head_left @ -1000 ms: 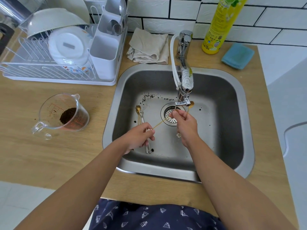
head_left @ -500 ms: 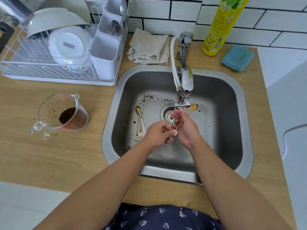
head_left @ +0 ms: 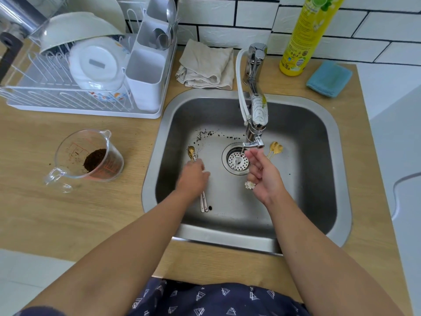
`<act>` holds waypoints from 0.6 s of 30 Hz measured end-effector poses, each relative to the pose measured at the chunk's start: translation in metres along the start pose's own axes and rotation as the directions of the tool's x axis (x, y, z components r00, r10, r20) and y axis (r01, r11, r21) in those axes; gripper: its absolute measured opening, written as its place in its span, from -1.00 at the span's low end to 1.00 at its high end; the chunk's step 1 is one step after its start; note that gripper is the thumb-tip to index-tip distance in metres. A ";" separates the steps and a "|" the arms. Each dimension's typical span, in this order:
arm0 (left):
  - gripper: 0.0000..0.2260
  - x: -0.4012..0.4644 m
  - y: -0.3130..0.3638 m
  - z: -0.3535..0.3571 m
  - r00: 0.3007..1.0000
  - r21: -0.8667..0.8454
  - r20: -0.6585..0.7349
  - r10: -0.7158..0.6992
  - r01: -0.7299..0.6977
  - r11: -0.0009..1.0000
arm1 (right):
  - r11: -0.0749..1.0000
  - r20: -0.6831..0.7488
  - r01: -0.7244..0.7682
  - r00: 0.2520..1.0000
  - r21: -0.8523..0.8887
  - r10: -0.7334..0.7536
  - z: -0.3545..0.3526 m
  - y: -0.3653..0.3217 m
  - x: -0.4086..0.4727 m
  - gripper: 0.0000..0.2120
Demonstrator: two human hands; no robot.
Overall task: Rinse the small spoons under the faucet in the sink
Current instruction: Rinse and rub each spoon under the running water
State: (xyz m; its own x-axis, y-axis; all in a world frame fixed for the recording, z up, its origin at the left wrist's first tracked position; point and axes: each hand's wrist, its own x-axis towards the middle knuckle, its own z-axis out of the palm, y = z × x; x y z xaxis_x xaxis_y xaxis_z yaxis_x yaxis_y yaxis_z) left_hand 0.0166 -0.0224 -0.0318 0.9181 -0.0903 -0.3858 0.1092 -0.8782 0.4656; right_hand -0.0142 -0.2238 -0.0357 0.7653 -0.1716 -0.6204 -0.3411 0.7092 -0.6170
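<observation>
Left hand gone back for more spoons; right keeps the rinsed pair.

The left hand [head_left: 193, 179] has left the right and now reaches onto the spoons on the sink floor [head_left: 197, 179], its grasp blurred, cannot tell. The right hand [head_left: 265, 176] pinches two gold spoons [head_left: 275, 148], bowls just right of the faucet [head_left: 256, 131]: probably rinsed, more remain.

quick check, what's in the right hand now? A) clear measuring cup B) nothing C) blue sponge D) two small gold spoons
D: the right hand pinches two small gold spoons, their bowls up beside the chrome faucet spout and a white flower-shaped handle end below the palm.
</observation>
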 end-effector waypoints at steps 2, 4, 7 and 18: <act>-0.67 0.005 -0.008 0.004 0.998 0.101 0.022 -0.064 0.062 0.993 | 1.000 0.018 -0.022 1.000 -0.010 0.022 0.001 0.001 -0.001 -0.84; -0.62 0.006 -0.007 0.008 0.995 0.137 0.024 -0.096 0.092 0.986 | 0.999 0.032 -0.036 0.999 -0.003 0.036 0.001 0.002 -0.003 -0.85; -0.62 0.008 -0.004 0.010 0.991 0.153 -0.005 -0.134 0.133 0.979 | 0.999 0.034 -0.048 0.998 0.015 0.048 0.000 0.000 -0.003 -0.85; -0.86 0.013 -0.016 -0.002 0.957 0.071 -0.024 -0.291 0.292 0.954 | 0.996 0.029 -0.078 0.997 0.039 0.077 0.002 -0.002 -0.004 -0.87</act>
State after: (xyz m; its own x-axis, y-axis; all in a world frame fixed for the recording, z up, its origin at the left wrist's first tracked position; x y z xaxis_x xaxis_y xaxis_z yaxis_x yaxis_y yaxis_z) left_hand 0.0272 -0.0087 -0.0426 0.8555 0.1800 -0.4855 0.3450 -0.8973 0.2753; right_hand -0.0156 -0.2231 -0.0314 0.7523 -0.0967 -0.6516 -0.3783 0.7463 -0.5476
